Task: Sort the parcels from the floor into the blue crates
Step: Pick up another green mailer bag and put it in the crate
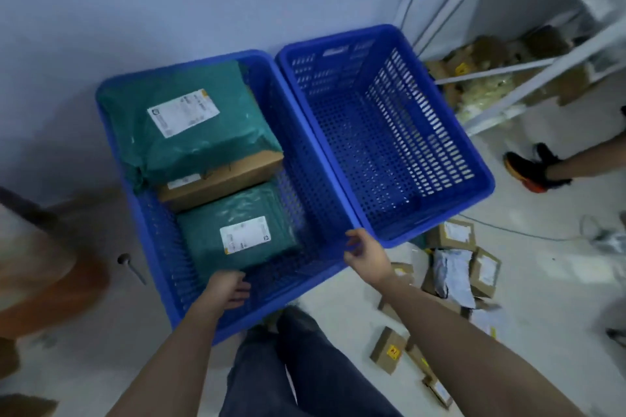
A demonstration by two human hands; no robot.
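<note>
Two blue crates stand side by side on the floor. The left crate [115,159] holds a large green bag parcel [189,142], a brown box [223,176] under it, and a smaller green parcel [233,240] with a white label. The right crate [481,176] has nothing in it. My left hand [228,288] reaches into the left crate just below the smaller green parcel, fingers relaxed, holding nothing. My right hand [364,256] hovers over the near corner where the crates meet, fingers loosely curled and empty. Several parcels [454,261] lie on the floor to the right.
A brown box [388,354] lies on the floor near my right forearm. A white metal shelf [528,78] with packages stands at the back right. Another person's foot in a black and orange shoe [528,169] is at the right. A blurred brown shape [40,267] fills the left edge.
</note>
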